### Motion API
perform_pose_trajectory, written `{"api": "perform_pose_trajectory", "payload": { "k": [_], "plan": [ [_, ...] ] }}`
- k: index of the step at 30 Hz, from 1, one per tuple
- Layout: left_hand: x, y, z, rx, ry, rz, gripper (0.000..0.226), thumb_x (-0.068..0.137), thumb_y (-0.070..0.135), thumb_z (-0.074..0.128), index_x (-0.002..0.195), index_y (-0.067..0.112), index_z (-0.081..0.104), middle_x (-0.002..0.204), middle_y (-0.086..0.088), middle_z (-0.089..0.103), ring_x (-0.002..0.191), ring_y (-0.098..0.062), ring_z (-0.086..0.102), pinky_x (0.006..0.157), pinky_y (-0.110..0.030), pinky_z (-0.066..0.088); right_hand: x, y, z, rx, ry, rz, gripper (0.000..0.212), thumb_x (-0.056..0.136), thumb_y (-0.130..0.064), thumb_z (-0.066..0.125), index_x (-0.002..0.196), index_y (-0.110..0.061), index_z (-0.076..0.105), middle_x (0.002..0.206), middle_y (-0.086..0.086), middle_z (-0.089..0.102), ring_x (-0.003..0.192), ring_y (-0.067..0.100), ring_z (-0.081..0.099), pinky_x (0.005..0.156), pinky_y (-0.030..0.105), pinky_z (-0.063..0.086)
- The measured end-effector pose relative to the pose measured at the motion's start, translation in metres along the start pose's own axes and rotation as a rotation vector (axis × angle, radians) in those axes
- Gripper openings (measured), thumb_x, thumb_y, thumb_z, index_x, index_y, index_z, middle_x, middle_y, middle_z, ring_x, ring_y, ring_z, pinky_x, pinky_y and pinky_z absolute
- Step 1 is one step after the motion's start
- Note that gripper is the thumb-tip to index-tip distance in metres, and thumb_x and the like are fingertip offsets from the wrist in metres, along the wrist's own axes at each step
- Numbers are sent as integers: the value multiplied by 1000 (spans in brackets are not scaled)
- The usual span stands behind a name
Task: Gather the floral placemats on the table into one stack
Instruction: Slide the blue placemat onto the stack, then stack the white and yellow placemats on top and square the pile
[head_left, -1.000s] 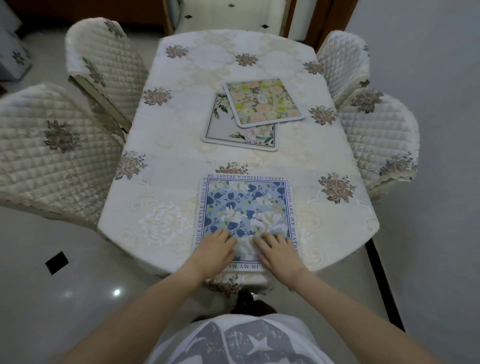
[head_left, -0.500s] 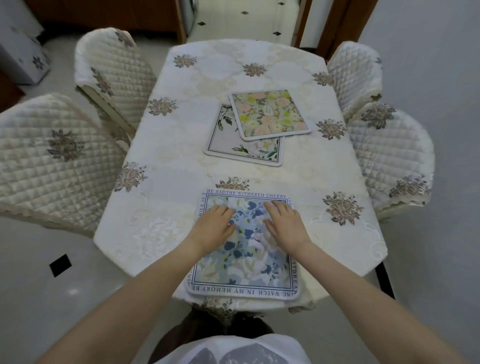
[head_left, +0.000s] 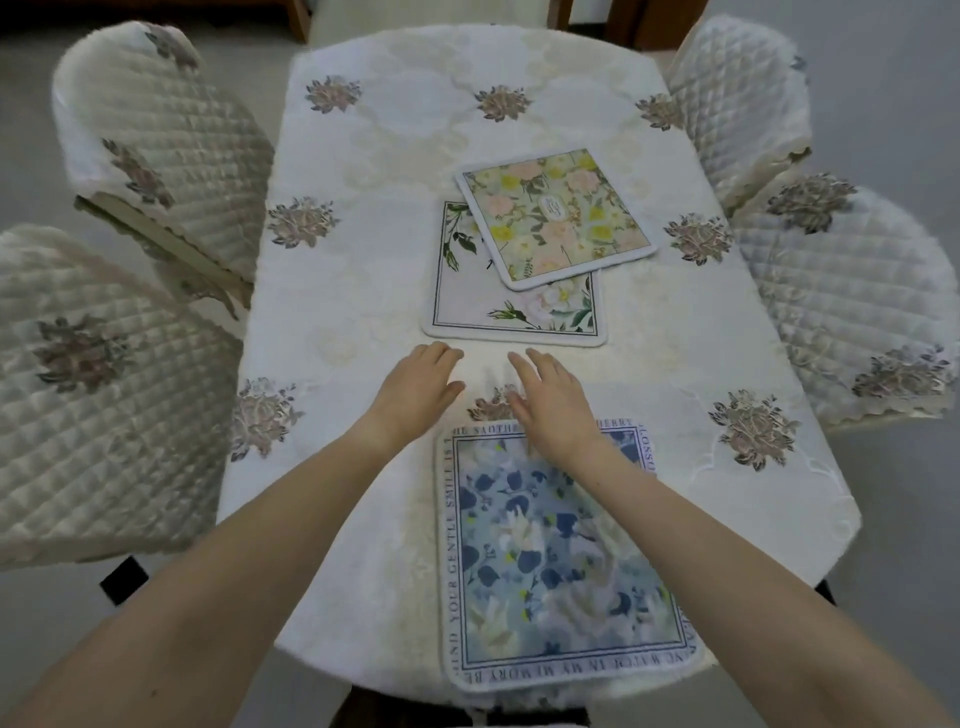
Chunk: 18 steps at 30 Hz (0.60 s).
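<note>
Blue placemat (head_left: 561, 561) near table (head_left: 363, 467) edge, left hand (head_left: 418, 392) and right hand (head_left: 553, 405) beyond (each grip released).

We see our two bare forearms, no sleeves, watch or rings on them; our left hand (head_left: 415, 395) and right hand (head_left: 556, 410), mid-frame, show short, unpainted nails, slightly blurred.

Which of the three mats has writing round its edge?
The blue floral placemat nearest the person, partly hanging over the table edge. The green-and-peach placemat and the white placemat beneath it show no lettering.
</note>
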<state>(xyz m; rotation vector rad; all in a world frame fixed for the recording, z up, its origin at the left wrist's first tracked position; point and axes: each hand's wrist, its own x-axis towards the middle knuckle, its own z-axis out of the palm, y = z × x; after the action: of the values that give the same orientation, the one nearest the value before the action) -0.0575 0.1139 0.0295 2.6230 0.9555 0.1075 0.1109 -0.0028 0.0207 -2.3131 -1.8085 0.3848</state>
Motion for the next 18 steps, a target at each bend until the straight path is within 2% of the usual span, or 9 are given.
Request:
{"api": "perform_pose_trajectory", "payload": {
  "k": [6,13,15,18],
  "plan": [
    [51,-61,1,-48,-46,67,44,89,22,58,128,5,46,132,-16,51,120,-33,47,95,-43,42,73,-39,27,4,-42,82,54,97,-33,43,146,-18,24,154,12,27,142,32,23,113,48,26],
    [103,-96,17,-13,-105,195,56,83,24,65,129,1,42,142,-20,41,131,-33,38,108,-39,31,128,-32,51,-106,-97,145,58,96,-41,44,146,-23,22,157,6,21,145,29,12,116,51,16],
    [116,-103,19,23,-125,258,58,83,27,64,130,1,41,141,-20,41,130,-34,38,108,-39,30,135,-25,52,-117,-102,180,60,94,-46,45,146,-24,24,157,7,21,145,30,12,115,52,17],
    [130,-110,16,165,-160,410,50,88,35,56,124,2,45,131,-19,49,118,-35,48,99,-40,36,143,-19,50,-171,-114,186,61,91,-51,47,143,-24,28,155,9,27,142,33,19,111,53,24]
  ]
}}
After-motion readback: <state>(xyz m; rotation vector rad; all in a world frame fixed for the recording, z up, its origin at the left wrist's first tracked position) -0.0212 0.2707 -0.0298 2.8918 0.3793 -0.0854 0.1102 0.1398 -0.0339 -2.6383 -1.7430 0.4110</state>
